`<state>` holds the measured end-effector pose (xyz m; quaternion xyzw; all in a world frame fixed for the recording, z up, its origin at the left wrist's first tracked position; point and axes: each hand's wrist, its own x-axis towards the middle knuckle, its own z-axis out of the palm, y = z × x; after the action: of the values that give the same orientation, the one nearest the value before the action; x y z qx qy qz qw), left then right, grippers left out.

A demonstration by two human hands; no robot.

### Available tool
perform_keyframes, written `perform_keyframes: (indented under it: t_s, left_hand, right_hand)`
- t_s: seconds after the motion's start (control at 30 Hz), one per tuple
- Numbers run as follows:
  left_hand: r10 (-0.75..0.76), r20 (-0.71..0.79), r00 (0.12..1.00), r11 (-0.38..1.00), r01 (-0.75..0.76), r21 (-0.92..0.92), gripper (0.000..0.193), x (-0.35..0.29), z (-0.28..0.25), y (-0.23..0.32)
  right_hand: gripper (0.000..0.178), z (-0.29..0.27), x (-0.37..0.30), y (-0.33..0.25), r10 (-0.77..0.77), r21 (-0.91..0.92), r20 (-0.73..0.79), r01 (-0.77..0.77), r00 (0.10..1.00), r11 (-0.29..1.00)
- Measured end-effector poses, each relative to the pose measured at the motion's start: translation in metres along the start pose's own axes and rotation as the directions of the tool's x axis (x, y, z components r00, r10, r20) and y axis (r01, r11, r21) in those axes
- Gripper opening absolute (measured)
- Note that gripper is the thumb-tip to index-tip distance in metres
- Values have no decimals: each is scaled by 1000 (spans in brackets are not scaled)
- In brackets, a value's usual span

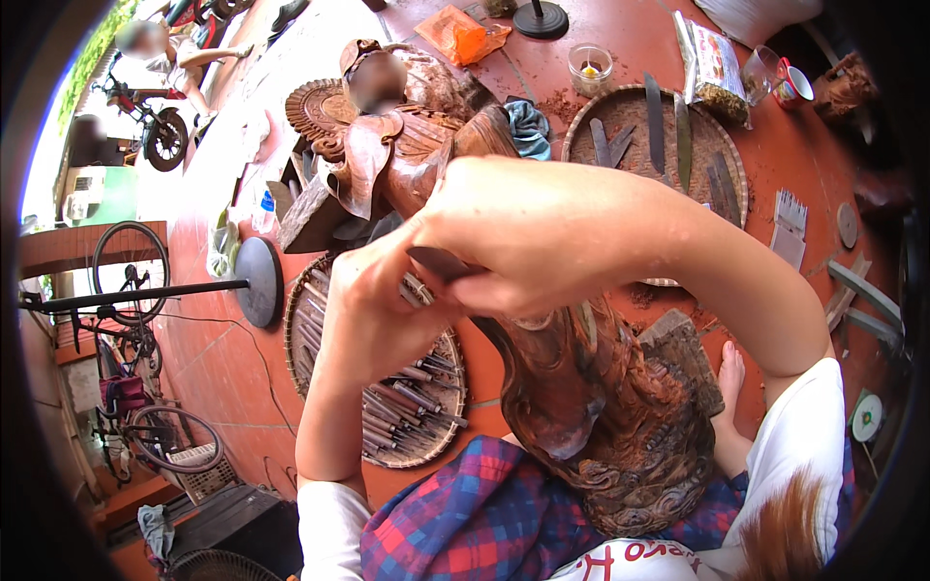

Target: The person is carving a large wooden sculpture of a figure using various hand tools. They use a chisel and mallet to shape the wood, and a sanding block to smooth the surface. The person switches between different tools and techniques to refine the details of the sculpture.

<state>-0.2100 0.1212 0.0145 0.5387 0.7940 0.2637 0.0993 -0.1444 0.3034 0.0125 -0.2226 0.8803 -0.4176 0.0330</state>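
Note:
A carved brown wooden statue (426, 145) lies lengthwise before me, its rough base (630, 455) against my lap. Both my hands are close together above its middle. My right hand (494, 237) is closed round a dark tool with a rounded flat end (441, 263); the rest of the tool is hidden in the grip. Right up against it, my left hand (373, 305) has its fingers bent round the same tool, with the fingertips partly covered. Whether the tool touches the wood is hidden by my hands.
At left, a round woven tray (455, 426) holds several carving chisels. Another woven tray (731, 145) with flat files lies at far right. A wooden block (315, 218) props the statue. Nearby are a black stand base (260, 281), a glass cup (590, 70) and a brush (790, 228).

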Motion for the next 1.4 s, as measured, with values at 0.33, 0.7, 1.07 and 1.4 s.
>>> perform_keyframes:
  t_s: [0.33,0.7,1.07,1.4]
  left_hand:
    - [253,-289,923,967,-254,34,34,-17,-5,-11]
    - [-326,-253,911,723,68,-687,23,-109,83,-48]
    - [-373,-115,921,601,145,-786,50,-70,81,-24]
    - [-356,-74,932,600,167,-783,49,-71,71,-22]
  right_hand:
    - [9,23,3,-36,-235,-194,-385,171,892,966]
    - [20,166,50,-65,-91,24,-406,110,909,994]
    - [21,153,53,-54,126,-89,-458,-186,880,978]
    - [22,144,57,-56,152,-29,-375,-175,915,984]
